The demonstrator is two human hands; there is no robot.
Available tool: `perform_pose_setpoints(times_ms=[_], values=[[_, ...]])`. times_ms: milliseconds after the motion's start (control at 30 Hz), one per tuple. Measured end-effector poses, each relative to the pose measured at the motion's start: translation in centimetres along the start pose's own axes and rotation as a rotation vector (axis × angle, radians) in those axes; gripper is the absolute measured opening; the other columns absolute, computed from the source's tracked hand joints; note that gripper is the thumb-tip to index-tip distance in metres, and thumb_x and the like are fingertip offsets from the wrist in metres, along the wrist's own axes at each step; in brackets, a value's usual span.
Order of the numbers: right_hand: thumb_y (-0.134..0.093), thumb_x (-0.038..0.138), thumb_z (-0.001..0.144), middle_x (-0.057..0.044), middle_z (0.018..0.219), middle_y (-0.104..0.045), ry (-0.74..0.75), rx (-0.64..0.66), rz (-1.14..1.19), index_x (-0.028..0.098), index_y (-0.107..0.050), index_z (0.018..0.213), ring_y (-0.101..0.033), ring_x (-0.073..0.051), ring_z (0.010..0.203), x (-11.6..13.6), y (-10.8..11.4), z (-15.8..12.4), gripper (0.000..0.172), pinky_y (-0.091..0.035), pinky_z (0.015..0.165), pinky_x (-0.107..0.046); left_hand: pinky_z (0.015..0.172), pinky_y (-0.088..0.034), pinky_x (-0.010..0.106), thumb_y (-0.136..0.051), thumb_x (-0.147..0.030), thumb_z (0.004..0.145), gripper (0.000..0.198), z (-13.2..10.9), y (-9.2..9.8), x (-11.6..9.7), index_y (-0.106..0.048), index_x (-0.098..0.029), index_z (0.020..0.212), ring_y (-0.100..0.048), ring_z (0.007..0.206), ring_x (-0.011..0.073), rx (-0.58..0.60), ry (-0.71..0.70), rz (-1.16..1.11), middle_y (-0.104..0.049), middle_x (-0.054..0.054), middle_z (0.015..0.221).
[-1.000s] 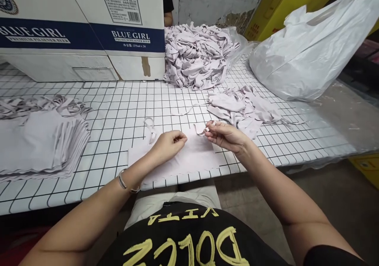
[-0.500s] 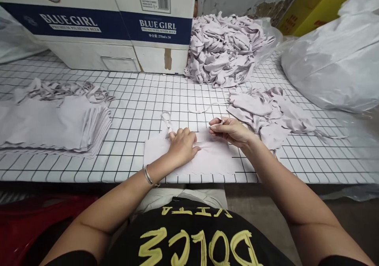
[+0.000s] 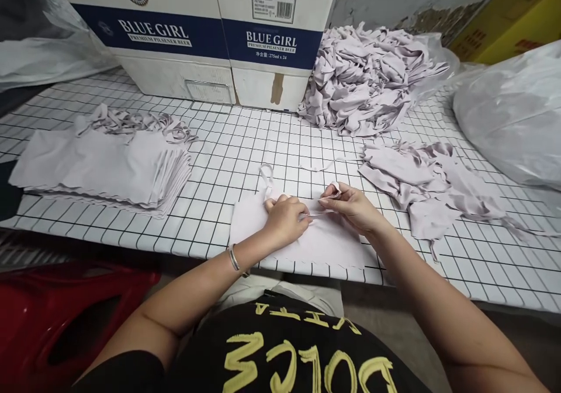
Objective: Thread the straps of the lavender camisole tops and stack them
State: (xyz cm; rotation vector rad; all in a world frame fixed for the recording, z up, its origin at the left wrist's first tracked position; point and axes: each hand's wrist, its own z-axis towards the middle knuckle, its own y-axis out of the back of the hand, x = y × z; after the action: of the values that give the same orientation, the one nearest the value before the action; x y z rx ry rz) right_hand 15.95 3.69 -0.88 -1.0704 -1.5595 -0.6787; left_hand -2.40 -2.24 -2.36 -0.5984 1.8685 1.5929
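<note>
A pale pink fabric piece (image 3: 324,244) lies flat at the table's front edge, with a looped strap (image 3: 266,178) standing up from its left top corner. My left hand (image 3: 287,219) rests on the fabric's upper part, its fingers curled and pressed on the cloth near the strap's base. To its right, my right hand (image 3: 348,206) pinches a narrow fabric strip (image 3: 335,191) between thumb and fingers, just above the cloth. The strip runs toward my left fingertips.
A neat stack of similar pieces (image 3: 114,165) sits at left. Behind stands a beer carton (image 3: 197,83). A large fabric heap (image 3: 363,77), a smaller pile (image 3: 421,177) and a plastic bag (image 3: 512,112) are at right. A red stool (image 3: 26,317) is below left.
The view has swung left, so the table things appear further right. My right hand now holds the strip more visibly, with a loop of it above the fingers. My left hand stays on the cloth.
</note>
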Motion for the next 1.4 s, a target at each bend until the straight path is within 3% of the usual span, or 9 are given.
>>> perform_pose_setpoints(times_ms=[767, 1100, 1300, 1400], values=[[-0.081, 0.025, 0.066, 0.002, 0.077, -0.064, -0.035, 0.166, 0.123, 0.021, -0.042, 0.079, -0.06, -0.011, 0.069, -0.4, -1.7, -0.2, 0.042, -0.045, 0.066, -0.025, 0.092, -0.025, 0.044, -0.063, -0.027, 0.077, 0.008, 0.6, 0.4, -0.3, -0.066, -0.02, 0.073, -0.054, 0.101, 0.0247, 0.031, 0.05, -0.137, -0.067, 0.002, 0.089], [-0.073, 0.022, 0.072, 0.001, 0.079, -0.061, 0.016, 0.172, -0.051, 0.021, -0.039, 0.077, -0.055, -0.011, 0.069, -0.3, -1.5, -0.4, 0.034, -0.042, 0.064, -0.026, 0.094, -0.024, 0.045, -0.064, -0.026, 0.077, 0.011, 0.4, 0.5, -0.3, -0.066, -0.019, 0.069, -0.056, 0.098, 0.0236, 0.016, 0.043, -0.171, -0.067, 0.001, 0.085], [-0.071, 0.018, 0.071, 0.001, 0.079, -0.06, 0.032, 0.143, -0.271, 0.021, -0.041, 0.076, -0.054, -0.013, 0.071, 0.2, -0.6, -0.6, 0.03, -0.042, 0.064, -0.028, 0.094, -0.026, 0.044, -0.066, -0.023, 0.076, 0.016, 0.2, 0.7, -0.5, -0.062, -0.018, 0.062, -0.057, 0.095, 0.0215, -0.028, 0.046, -0.221, -0.068, -0.001, 0.082], [-0.073, 0.02, 0.07, 0.001, 0.079, -0.061, 0.032, 0.106, -0.191, 0.021, -0.04, 0.076, -0.056, -0.013, 0.071, 0.3, -0.6, -0.7, 0.033, -0.044, 0.065, -0.029, 0.093, -0.025, 0.045, -0.067, -0.021, 0.075, 0.014, 0.2, 0.5, -0.5, -0.062, -0.019, 0.062, -0.057, 0.095, 0.0215, -0.035, 0.05, -0.215, -0.069, -0.001, 0.081]])
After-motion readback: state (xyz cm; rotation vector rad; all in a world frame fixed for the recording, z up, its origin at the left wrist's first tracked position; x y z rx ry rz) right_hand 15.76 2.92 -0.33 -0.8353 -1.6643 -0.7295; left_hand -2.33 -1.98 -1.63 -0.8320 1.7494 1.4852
